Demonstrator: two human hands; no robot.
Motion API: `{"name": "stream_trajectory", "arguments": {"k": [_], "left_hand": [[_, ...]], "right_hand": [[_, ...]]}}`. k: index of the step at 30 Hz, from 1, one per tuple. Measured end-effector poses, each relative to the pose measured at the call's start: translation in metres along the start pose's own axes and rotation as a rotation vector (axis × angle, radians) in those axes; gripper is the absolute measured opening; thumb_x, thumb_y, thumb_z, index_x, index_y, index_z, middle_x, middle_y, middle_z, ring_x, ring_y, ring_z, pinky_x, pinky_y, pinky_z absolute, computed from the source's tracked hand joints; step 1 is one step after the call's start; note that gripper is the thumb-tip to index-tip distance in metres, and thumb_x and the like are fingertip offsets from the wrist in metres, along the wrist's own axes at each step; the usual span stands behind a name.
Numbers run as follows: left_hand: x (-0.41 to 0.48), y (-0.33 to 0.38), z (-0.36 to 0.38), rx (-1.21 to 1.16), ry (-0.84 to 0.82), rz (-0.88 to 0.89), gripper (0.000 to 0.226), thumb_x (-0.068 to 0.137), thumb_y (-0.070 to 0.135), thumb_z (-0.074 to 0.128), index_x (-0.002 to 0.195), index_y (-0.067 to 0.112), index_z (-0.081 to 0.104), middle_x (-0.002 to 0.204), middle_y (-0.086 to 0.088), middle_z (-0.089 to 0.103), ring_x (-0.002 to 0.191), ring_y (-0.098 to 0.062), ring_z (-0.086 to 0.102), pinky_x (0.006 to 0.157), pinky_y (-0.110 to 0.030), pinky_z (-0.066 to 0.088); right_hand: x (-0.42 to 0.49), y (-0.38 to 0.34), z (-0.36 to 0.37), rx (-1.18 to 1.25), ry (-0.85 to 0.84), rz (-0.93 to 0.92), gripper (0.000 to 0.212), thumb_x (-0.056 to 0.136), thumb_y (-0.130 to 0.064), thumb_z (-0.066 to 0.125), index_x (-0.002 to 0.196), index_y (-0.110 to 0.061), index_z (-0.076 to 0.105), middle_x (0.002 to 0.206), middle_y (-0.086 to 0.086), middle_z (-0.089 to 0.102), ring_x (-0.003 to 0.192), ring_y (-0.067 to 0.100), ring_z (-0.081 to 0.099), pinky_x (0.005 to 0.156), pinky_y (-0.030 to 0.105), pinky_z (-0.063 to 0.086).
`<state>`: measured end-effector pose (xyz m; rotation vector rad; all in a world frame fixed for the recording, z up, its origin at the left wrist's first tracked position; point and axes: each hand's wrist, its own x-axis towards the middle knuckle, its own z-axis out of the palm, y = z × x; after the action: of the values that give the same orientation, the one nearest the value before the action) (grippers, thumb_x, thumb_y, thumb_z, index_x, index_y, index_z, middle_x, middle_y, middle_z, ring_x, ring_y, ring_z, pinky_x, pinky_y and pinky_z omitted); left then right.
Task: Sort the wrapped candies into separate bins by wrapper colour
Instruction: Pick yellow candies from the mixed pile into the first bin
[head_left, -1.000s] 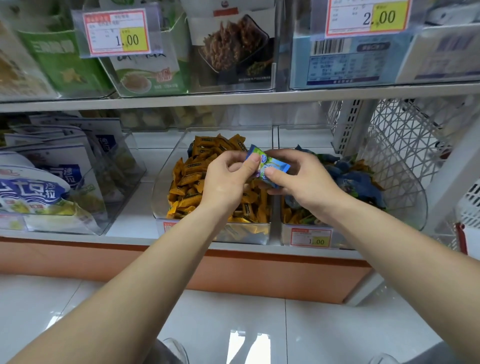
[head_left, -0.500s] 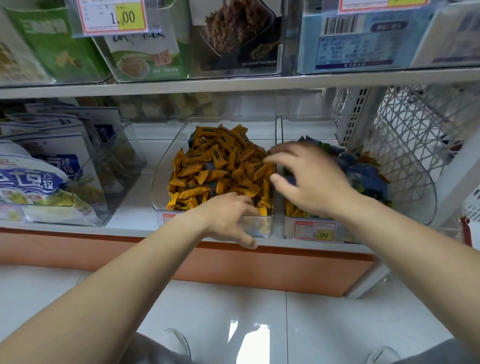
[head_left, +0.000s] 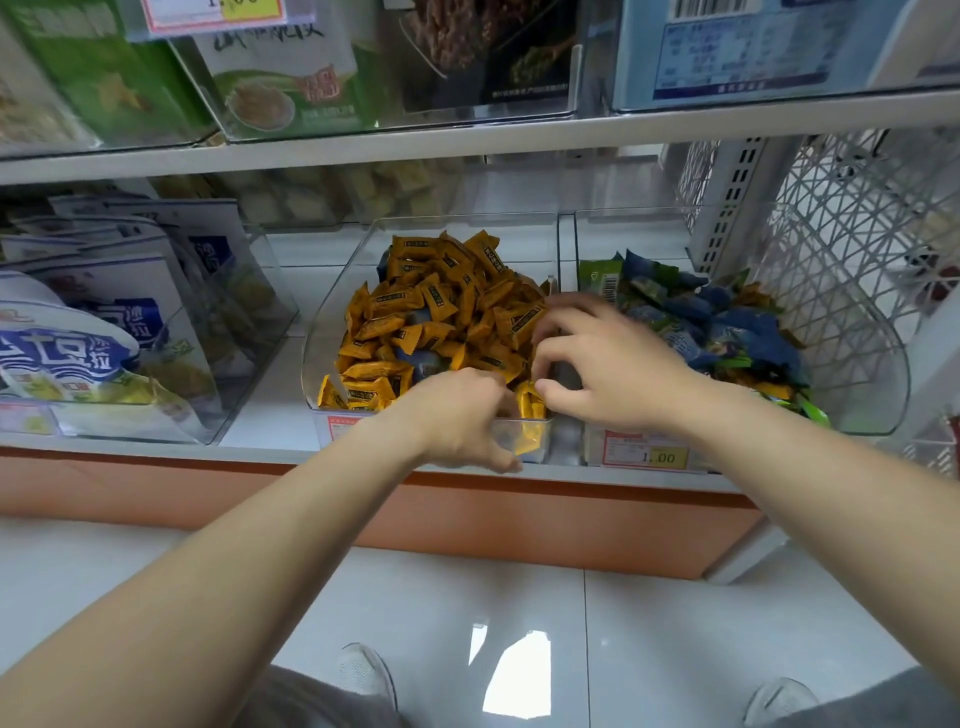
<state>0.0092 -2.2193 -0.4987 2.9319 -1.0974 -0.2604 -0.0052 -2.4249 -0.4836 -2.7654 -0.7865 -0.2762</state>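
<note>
Orange candies (head_left: 447, 306) fill the clear left bin (head_left: 332, 322) at the centre of the frame. A stray blue candy (head_left: 423, 361) lies half buried among them, just above your left hand (head_left: 457, 415), the nearer one. Too little of it shows to tell its long axis. Your left hand curls over the bin's front wall. Your right hand (head_left: 613, 364) hovers over the gap between the bins, bent fingers touching the orange pile. Whether either hand grips a candy is hidden. Right of centre, the right bin (head_left: 878, 364) holds blue and green candies (head_left: 727, 332), and your right wrist crosses its near corner.
</note>
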Motion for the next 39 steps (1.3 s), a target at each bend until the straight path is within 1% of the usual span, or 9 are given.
{"name": "stream_trajectory", "arguments": {"k": [4, 9, 14, 19, 24, 28, 35, 37, 39], "left_hand": [[0.007, -0.002, 0.001, -0.187, -0.084, -0.055, 0.043, 0.072, 0.049, 0.078, 0.103, 0.033, 0.055, 0.079, 0.010, 0.055, 0.075, -0.014, 0.052, 0.059, -0.031, 0.040], [0.009, -0.009, 0.002, -0.267, -0.207, -0.099, 0.082, 0.067, 0.053, 0.082, 0.132, 0.030, 0.038, 0.113, 0.005, 0.053, 0.102, -0.018, 0.053, 0.088, -0.037, 0.049], [0.011, -0.005, 0.003, -0.173, -0.277, -0.138, 0.097, 0.060, 0.064, 0.080, 0.134, 0.034, 0.025, 0.111, 0.004, 0.040, 0.103, -0.022, 0.048, 0.087, -0.037, 0.048], [0.017, 0.004, 0.000, -0.092, -0.271, -0.098, 0.082, 0.065, 0.060, 0.080, 0.130, 0.028, 0.042, 0.110, 0.003, 0.062, 0.094, -0.021, 0.058, 0.082, -0.039, 0.052], [0.020, 0.009, -0.007, -0.050, -0.413, -0.078, 0.095, 0.072, 0.063, 0.074, 0.150, 0.024, 0.035, 0.118, 0.002, 0.060, 0.106, -0.023, 0.055, 0.088, -0.037, 0.049], [0.017, 0.011, -0.007, -0.089, -0.328, -0.085, 0.064, 0.073, 0.053, 0.078, 0.122, 0.017, 0.059, 0.100, -0.005, 0.066, 0.093, -0.025, 0.060, 0.084, -0.046, 0.054], [0.019, 0.005, -0.009, -0.215, -0.355, -0.127, 0.079, 0.073, 0.048, 0.080, 0.139, 0.019, 0.047, 0.129, -0.003, 0.055, 0.114, -0.024, 0.050, 0.099, -0.043, 0.047], [0.017, 0.003, -0.007, -0.346, -0.336, -0.132, 0.072, 0.073, 0.039, 0.082, 0.132, 0.023, 0.045, 0.126, 0.000, 0.055, 0.112, -0.024, 0.052, 0.096, -0.040, 0.048], [0.015, 0.000, -0.005, -0.431, -0.290, -0.137, 0.054, 0.072, 0.034, 0.083, 0.112, 0.031, 0.047, 0.111, 0.006, 0.055, 0.103, -0.022, 0.053, 0.081, -0.033, 0.047]], "right_hand": [[0.000, 0.001, 0.001, -0.001, 0.005, -0.002, 0.016, 0.086, -0.044, 0.058, 0.086, -0.032, 0.069, 0.121, -0.011, 0.059, 0.139, 0.016, 0.028, 0.097, 0.041, 0.046], [0.001, 0.003, 0.001, 0.018, -0.004, 0.000, 0.017, 0.086, -0.045, 0.056, 0.086, -0.034, 0.069, 0.121, -0.013, 0.058, 0.140, 0.014, 0.027, 0.098, 0.044, 0.047], [0.000, 0.002, 0.000, 0.017, -0.001, -0.003, 0.018, 0.086, -0.046, 0.054, 0.085, -0.034, 0.068, 0.121, -0.013, 0.058, 0.140, 0.014, 0.027, 0.097, 0.045, 0.047], [0.000, 0.001, -0.002, 0.015, -0.010, -0.006, 0.015, 0.086, -0.044, 0.056, 0.085, -0.034, 0.068, 0.121, -0.012, 0.058, 0.140, 0.015, 0.027, 0.098, 0.044, 0.046], [0.000, -0.001, -0.001, 0.001, -0.012, 0.002, 0.018, 0.085, -0.046, 0.053, 0.085, -0.035, 0.067, 0.120, -0.012, 0.057, 0.140, 0.016, 0.027, 0.096, 0.047, 0.048], [0.000, -0.001, 0.000, 0.010, 0.001, 0.006, 0.018, 0.084, -0.046, 0.053, 0.084, -0.035, 0.067, 0.116, -0.014, 0.059, 0.139, 0.015, 0.028, 0.094, 0.046, 0.049], [-0.001, 0.003, 0.002, 0.022, 0.008, 0.009, 0.019, 0.083, -0.050, 0.051, 0.082, -0.037, 0.064, 0.115, -0.015, 0.058, 0.138, 0.014, 0.028, 0.091, 0.048, 0.051], [-0.001, 0.003, 0.003, 0.018, 0.007, 0.008, 0.018, 0.083, -0.050, 0.052, 0.083, -0.036, 0.064, 0.115, -0.015, 0.057, 0.138, 0.014, 0.028, 0.090, 0.048, 0.051], [0.000, 0.004, 0.003, 0.013, 0.004, 0.005, 0.022, 0.082, -0.052, 0.049, 0.083, -0.036, 0.064, 0.115, -0.015, 0.057, 0.138, 0.014, 0.028, 0.091, 0.047, 0.050]]}}
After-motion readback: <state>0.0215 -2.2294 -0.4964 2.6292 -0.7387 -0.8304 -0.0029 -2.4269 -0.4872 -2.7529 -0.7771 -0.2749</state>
